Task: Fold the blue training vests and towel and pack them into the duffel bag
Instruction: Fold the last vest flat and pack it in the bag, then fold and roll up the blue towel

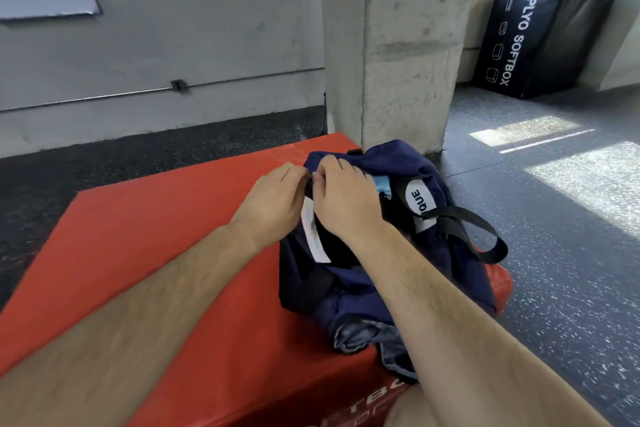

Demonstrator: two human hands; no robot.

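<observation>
A navy duffel bag (349, 291) lies on the right side of a red soft box (166, 270). Both hands meet at the bag's far left end. My left hand (277, 204) and my right hand (343, 198) have fingers curled onto the bag's fabric there, and what the fingertips pinch is hidden between them. A strip of light blue cloth (382, 185) shows in the bag's opening just right of my right hand. A black strap (474, 232) loops off the bag's right side. White labels show on the bag.
A concrete pillar (398, 45) stands right behind the red box. A black soft box (543, 38) leans on the far right wall. Speckled grey floor (554, 218) spreads to the right. My knee shows at the bottom edge.
</observation>
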